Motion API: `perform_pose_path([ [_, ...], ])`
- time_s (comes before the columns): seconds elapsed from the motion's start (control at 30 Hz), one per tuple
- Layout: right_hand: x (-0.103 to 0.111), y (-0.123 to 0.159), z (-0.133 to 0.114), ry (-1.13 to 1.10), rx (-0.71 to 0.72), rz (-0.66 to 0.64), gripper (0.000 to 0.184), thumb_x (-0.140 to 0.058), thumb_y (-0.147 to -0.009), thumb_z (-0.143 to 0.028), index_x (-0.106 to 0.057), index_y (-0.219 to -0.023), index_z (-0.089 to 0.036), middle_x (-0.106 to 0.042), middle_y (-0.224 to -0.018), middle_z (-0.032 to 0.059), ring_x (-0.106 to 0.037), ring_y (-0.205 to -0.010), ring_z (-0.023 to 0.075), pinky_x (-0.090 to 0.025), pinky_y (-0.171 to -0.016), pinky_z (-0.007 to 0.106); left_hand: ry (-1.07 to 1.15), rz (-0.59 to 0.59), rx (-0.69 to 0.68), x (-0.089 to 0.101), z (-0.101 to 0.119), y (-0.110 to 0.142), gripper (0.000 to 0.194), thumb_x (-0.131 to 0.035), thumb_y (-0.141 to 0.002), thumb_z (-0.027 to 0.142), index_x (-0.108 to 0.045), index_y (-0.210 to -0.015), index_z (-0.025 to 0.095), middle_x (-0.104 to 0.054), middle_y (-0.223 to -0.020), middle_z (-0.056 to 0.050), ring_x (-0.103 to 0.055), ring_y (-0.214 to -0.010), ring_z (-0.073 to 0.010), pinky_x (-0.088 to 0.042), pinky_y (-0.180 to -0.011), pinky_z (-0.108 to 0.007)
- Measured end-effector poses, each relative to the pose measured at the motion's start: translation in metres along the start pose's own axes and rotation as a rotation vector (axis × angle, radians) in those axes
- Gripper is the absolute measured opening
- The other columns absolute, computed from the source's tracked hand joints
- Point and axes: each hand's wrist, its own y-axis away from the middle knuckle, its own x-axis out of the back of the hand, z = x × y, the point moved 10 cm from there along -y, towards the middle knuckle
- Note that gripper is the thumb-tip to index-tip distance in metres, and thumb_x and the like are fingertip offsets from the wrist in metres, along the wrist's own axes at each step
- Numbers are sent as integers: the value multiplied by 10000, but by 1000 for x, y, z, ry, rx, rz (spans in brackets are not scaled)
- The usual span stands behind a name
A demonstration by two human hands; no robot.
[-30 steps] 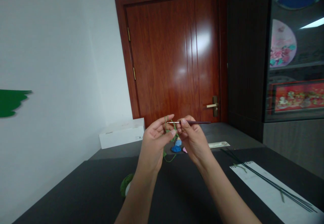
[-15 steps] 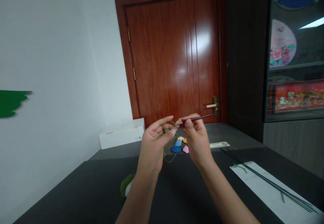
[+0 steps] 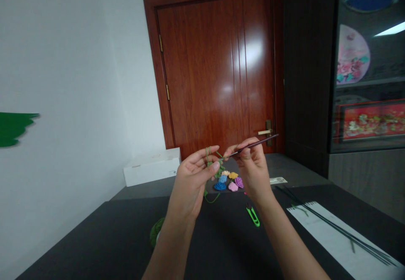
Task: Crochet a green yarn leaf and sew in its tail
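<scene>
My left hand [image 3: 193, 176] pinches a small piece of green crochet work [image 3: 218, 171] between thumb and fingers. Green yarn loops round its raised forefinger, and a loose tail hangs below the hand. My right hand [image 3: 253, 168] is closed on a crochet hook [image 3: 257, 142] with a dark purple handle. The hook's thin metal tip points left and meets the green yarn beside the left fingertips. Behind my left forearm lies a ball of green yarn [image 3: 155, 231], partly hidden.
Several crocheted flowers, among them a dark blue one [image 3: 220, 186], lie behind my hands. Bright green thread snips [image 3: 253, 216] rest near my right forearm. At right, dark green stems [image 3: 341, 227] cross a white sheet [image 3: 319, 225]. A white box [image 3: 152, 170] stands at back left.
My right hand has moved to the right and tilted the hook's handle up. The thread snips and a purple flower now show beside it. My left hand stays nearly in place.
</scene>
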Motion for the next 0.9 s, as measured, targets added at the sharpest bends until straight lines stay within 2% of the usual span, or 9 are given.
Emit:
perform_pose_path([
  [0.33, -7, 3, -10, 32, 90, -12, 113, -619, -992, -344, -550, -980, -254, -727, -846, -20, -696, -811, 161, -536, -803, 340, 21, -15, -5, -2, 0, 2, 373, -846, -702, 81, -781, -1066, 125, -711, -811, -30, -631, -759, -119, -472, -725, -224],
  [0.6, -6, 2, -2, -93, 9, -1, 118, -615, -991, -375, -585, -961, -265, -727, -831, -15, -694, -809, 157, -539, -767, 311, 52, -23, 44, 0, -7, 1, 391, -851, -693, 90, -776, -1075, 122, -709, -834, -37, -627, -730, -110, -461, -659, -203],
  [0.9, -3, 2, -7, -6, 59, -6, 114, -616, -992, -362, -559, -977, -265, -723, -835, -14, -678, -795, 167, -523, -763, 332, 59, -18, 59, 1, -8, 1, 407, -851, -688, 92, -774, -1087, 121, -706, -830, -42, -628, -718, -116, -467, -651, -212],
])
